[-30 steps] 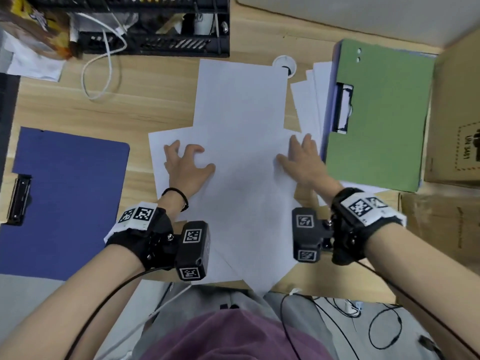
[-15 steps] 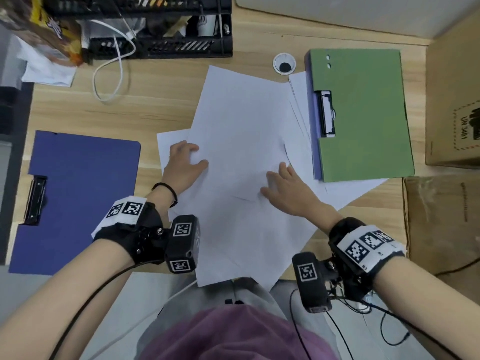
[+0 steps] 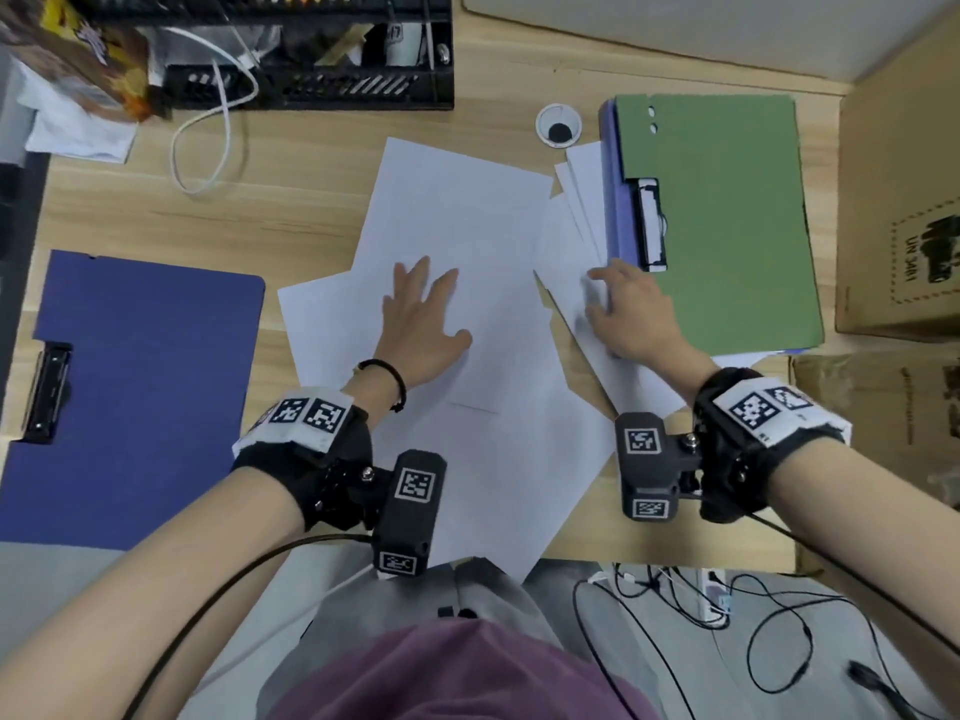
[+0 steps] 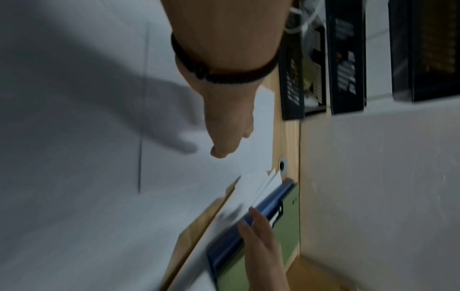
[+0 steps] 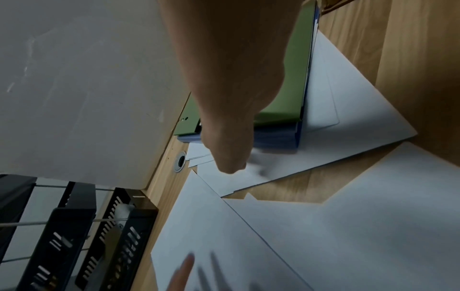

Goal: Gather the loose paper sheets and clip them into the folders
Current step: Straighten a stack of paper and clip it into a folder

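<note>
Several loose white sheets lie overlapped mid-desk, some hanging over the near edge. My left hand presses flat on them, fingers spread. Further sheets fan out from under the green folder, which lies on a blue one with its clip at the left edge. My right hand rests with straight fingers on those sheets beside the folder's left edge. A blue clipboard folder lies at the left, its black clip on the far left side.
Black mesh desk trays and a white cable sit at the back left. A cable hole is behind the sheets. Cardboard boxes stand at the right. Cables hang below the desk's near edge.
My right hand has moved right, from the middle sheets to those beside the green folder. My left hand has slid right and farther up the central sheets, its fingers spread wider.
</note>
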`<control>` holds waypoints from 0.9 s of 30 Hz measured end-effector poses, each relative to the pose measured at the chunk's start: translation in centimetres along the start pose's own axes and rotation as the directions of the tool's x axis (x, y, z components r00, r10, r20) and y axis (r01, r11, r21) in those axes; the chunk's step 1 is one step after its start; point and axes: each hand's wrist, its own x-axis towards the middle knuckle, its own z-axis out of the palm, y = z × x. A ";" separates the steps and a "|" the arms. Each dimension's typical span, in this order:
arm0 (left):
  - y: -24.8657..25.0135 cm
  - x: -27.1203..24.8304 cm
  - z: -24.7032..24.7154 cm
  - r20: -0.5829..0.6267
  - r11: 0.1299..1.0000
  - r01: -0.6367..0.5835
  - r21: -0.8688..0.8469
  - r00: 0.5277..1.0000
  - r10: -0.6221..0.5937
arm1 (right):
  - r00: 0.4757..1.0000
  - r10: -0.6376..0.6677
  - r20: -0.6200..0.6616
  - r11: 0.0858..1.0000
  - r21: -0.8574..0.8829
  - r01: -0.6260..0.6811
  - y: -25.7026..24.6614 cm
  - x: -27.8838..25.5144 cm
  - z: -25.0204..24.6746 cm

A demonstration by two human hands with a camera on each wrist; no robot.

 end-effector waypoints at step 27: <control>5.5 4.0 3.3 0.407 0.826 -0.355 0.439 0.898 0.169 | 0.976 0.119 0.181 0.993 -0.009 -0.120 1.0 2.2 -2.8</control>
